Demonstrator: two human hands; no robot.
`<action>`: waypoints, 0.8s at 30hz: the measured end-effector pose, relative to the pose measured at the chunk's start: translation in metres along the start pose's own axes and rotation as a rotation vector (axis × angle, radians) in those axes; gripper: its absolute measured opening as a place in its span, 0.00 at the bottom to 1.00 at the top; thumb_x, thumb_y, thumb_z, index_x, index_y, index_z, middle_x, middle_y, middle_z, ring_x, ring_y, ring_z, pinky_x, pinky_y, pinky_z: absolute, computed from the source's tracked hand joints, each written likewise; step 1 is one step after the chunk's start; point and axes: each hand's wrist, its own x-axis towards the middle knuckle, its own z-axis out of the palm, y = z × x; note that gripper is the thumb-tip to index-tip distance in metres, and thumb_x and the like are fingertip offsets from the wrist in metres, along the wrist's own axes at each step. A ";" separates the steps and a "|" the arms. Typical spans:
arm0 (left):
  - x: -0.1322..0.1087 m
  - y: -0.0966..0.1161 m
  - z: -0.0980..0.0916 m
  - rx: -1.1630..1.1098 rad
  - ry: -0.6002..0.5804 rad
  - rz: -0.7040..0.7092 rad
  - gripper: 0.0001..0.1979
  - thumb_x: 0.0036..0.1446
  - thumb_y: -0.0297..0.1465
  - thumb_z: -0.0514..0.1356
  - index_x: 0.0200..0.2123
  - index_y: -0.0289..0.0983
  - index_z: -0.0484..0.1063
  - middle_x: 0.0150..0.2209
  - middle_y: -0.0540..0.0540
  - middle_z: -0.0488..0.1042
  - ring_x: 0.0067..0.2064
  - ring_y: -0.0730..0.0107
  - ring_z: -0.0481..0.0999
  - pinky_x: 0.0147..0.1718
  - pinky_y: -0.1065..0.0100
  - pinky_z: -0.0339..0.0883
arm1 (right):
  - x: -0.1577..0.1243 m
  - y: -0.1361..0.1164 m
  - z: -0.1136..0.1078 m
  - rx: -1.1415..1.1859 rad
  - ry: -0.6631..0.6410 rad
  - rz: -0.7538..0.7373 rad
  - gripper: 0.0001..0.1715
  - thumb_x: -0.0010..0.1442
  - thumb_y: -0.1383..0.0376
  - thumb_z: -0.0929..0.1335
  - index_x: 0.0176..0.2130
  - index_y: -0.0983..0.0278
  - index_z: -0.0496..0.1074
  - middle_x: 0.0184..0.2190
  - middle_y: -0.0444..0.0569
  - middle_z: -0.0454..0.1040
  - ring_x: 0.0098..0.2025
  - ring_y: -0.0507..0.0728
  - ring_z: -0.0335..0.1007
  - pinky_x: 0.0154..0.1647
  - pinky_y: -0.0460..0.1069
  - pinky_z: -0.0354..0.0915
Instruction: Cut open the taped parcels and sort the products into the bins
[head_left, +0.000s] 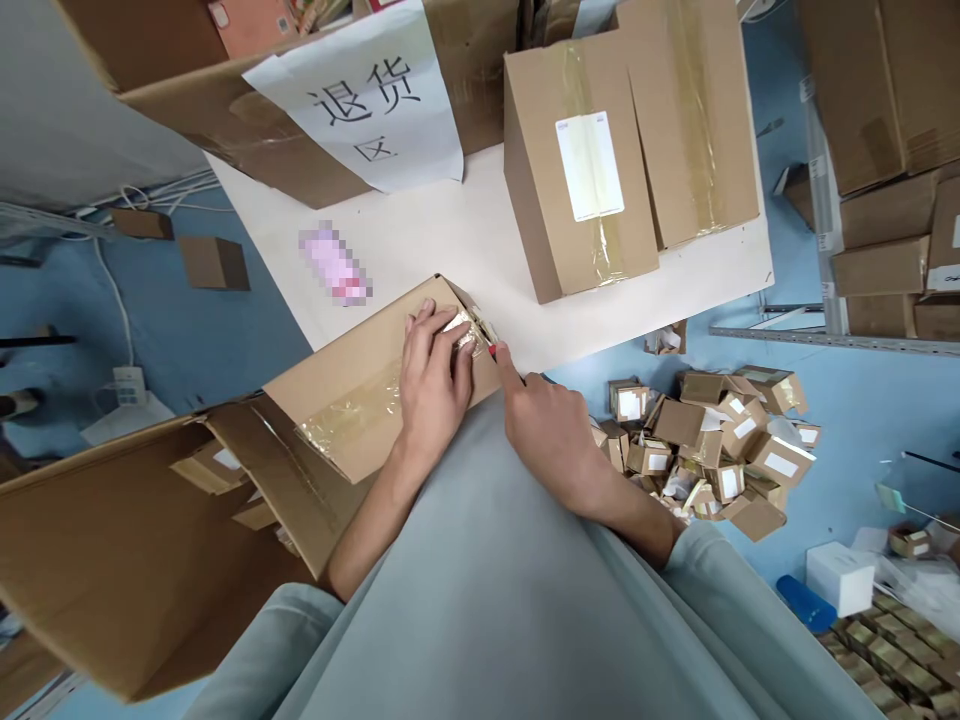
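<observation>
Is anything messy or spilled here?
Yes. A heap of small cardboard boxes lies jumbled on the blue floor right of the table, tipped every way. The left hand presses a taped box whose tape looks crinkled; the right hand holds a red-tipped tool at its edge.

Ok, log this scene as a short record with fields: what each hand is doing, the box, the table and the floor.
left hand: flat on the taped cardboard box, fingers at its far corner
right hand: holds a small red-tipped tool at that same corner
tape: clear strip along the box top, crumpled at the corner
table: white, bearing a sealed labelled carton and a paper sign
floor: blue, with a pile of small boxes
</observation>
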 end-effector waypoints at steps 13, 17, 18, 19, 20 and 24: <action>-0.039 -0.026 -0.054 0.076 0.139 -0.041 0.23 0.77 0.49 0.63 0.69 0.49 0.77 0.73 0.36 0.74 0.80 0.40 0.68 0.80 0.32 0.60 | 0.067 0.108 0.065 1.007 0.169 -0.075 0.31 0.77 0.39 0.66 0.57 0.62 0.74 0.46 0.52 0.89 0.27 0.53 0.80 0.34 0.50 0.78; -0.067 -0.037 -0.089 0.149 0.257 -0.110 0.26 0.75 0.54 0.62 0.69 0.52 0.77 0.71 0.39 0.76 0.78 0.40 0.71 0.80 0.32 0.63 | 0.146 0.105 0.096 1.067 0.122 -0.069 0.34 0.71 0.35 0.68 0.54 0.61 0.71 0.56 0.58 0.86 0.40 0.55 0.84 0.32 0.48 0.78; -0.074 -0.038 -0.096 0.162 0.288 -0.129 0.26 0.75 0.55 0.62 0.69 0.53 0.77 0.71 0.39 0.77 0.78 0.41 0.72 0.79 0.33 0.64 | 0.164 0.102 0.103 1.061 0.107 -0.068 0.32 0.70 0.37 0.69 0.53 0.60 0.71 0.57 0.58 0.85 0.45 0.56 0.84 0.34 0.48 0.80; -0.082 -0.039 -0.102 0.174 0.317 -0.153 0.26 0.76 0.55 0.61 0.69 0.53 0.77 0.70 0.39 0.77 0.77 0.42 0.72 0.79 0.34 0.65 | 0.179 0.097 0.109 1.046 0.088 -0.069 0.30 0.70 0.39 0.70 0.52 0.60 0.71 0.58 0.57 0.84 0.48 0.56 0.83 0.36 0.48 0.81; -0.090 -0.039 -0.107 0.184 0.342 -0.183 0.26 0.76 0.56 0.61 0.69 0.53 0.77 0.71 0.40 0.77 0.78 0.42 0.72 0.79 0.34 0.65 | 0.193 0.090 0.115 1.028 0.067 -0.071 0.28 0.69 0.41 0.70 0.51 0.60 0.71 0.56 0.56 0.83 0.49 0.57 0.82 0.37 0.48 0.82; -0.119 -0.043 -0.119 0.157 0.461 -0.279 0.26 0.77 0.54 0.60 0.72 0.55 0.75 0.74 0.42 0.75 0.78 0.45 0.71 0.79 0.35 0.67 | 0.222 0.059 0.128 0.997 0.001 -0.106 0.21 0.69 0.46 0.72 0.47 0.59 0.71 0.50 0.52 0.81 0.47 0.56 0.79 0.40 0.50 0.84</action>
